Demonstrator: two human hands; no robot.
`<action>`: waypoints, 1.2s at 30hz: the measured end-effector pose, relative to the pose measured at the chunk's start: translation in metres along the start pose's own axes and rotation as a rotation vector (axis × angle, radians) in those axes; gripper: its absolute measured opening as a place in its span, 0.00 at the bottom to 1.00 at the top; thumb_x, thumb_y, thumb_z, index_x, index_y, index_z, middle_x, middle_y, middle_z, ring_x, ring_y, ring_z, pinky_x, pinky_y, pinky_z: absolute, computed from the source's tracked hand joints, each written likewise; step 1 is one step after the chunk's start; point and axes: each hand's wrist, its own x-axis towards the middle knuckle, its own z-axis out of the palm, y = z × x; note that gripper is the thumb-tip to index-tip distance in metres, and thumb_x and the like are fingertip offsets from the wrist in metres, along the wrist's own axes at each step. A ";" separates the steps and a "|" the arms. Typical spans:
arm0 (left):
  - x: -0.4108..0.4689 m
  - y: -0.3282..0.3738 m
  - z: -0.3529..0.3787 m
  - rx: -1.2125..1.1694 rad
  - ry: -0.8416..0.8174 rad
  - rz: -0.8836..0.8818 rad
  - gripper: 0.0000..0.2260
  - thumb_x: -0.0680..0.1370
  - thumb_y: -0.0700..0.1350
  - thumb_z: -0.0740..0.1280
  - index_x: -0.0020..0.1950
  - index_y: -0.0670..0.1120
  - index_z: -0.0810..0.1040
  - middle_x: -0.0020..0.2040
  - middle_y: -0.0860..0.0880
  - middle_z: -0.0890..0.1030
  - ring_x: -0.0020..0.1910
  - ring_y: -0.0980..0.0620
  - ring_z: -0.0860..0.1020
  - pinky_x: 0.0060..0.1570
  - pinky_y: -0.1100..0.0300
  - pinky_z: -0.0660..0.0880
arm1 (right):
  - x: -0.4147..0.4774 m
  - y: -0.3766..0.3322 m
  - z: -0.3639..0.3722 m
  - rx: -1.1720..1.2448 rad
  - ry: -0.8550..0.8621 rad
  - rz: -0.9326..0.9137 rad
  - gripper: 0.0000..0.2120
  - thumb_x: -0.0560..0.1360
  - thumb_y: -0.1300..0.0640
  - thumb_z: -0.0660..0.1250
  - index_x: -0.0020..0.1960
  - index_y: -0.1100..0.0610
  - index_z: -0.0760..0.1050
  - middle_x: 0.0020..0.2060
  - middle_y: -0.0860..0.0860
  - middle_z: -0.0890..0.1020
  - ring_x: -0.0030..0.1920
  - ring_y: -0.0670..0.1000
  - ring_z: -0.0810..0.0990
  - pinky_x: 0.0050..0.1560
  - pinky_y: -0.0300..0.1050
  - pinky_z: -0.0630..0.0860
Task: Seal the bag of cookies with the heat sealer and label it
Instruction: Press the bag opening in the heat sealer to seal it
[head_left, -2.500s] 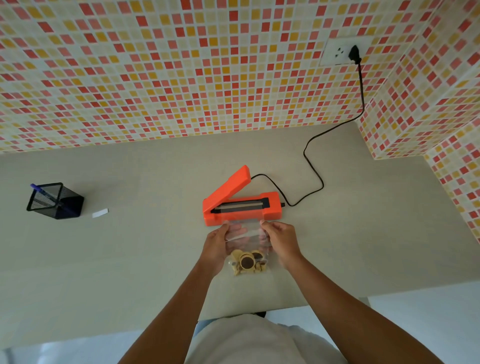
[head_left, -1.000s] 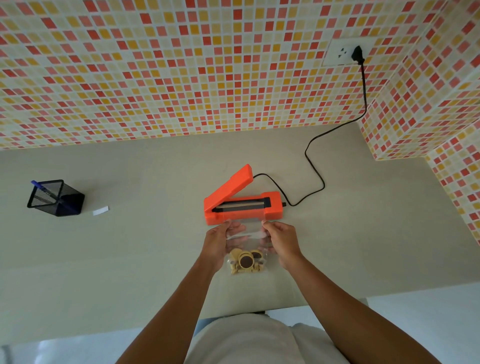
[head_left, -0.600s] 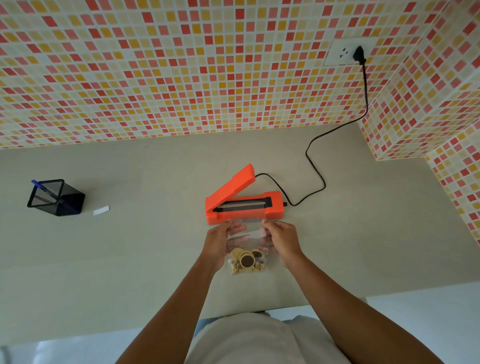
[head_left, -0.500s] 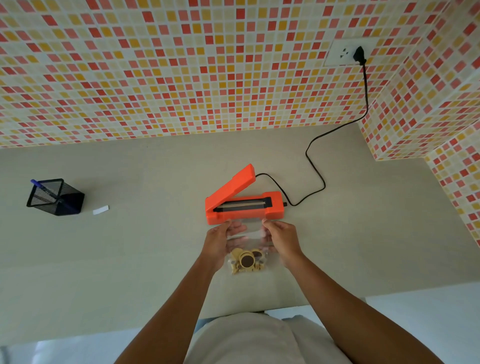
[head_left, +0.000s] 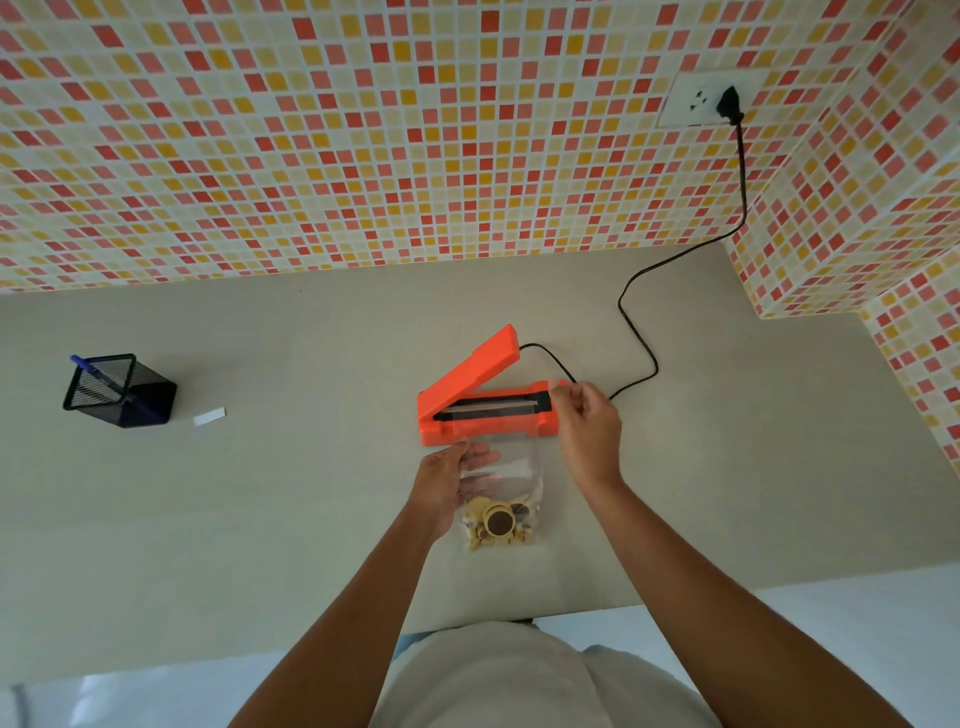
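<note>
A clear bag of cookies lies on the beige counter, its mouth against the front of the orange heat sealer. The cookies sit at the bag's near end. The sealer's lid is raised, baring the dark sealing strip. My left hand grips the bag's left edge. My right hand is off the bag, fingers bent together at the sealer's right end; whether they pinch anything is unclear.
A small white label lies at the left beside a black mesh pen holder with a blue pen. The sealer's black cord runs to a wall outlet. Tiled walls close the back and right.
My right hand has let go of the bag's right edge and moved up to the sealer's right end. My left hand still holds the bag, which stays in front of the sealer.
</note>
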 end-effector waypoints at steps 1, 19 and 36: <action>0.000 0.000 0.000 -0.004 0.004 -0.007 0.15 0.83 0.48 0.57 0.54 0.41 0.81 0.54 0.44 0.85 0.52 0.37 0.83 0.36 0.57 0.79 | 0.006 -0.012 -0.001 0.041 -0.012 -0.044 0.16 0.78 0.50 0.68 0.36 0.58 0.74 0.31 0.50 0.77 0.32 0.42 0.72 0.38 0.41 0.70; 0.000 0.006 0.001 0.019 0.027 -0.028 0.15 0.83 0.48 0.57 0.53 0.42 0.81 0.52 0.45 0.86 0.49 0.40 0.85 0.35 0.57 0.80 | 0.028 -0.104 -0.001 -0.113 -0.281 -0.247 0.09 0.71 0.50 0.76 0.45 0.55 0.81 0.37 0.53 0.83 0.36 0.51 0.81 0.40 0.42 0.77; 0.008 0.003 -0.003 0.047 0.014 -0.014 0.15 0.82 0.50 0.60 0.54 0.41 0.80 0.51 0.45 0.86 0.48 0.40 0.85 0.54 0.43 0.79 | 0.028 -0.090 -0.008 -0.114 -0.253 -0.188 0.09 0.71 0.51 0.76 0.47 0.54 0.80 0.35 0.50 0.81 0.34 0.45 0.77 0.36 0.35 0.73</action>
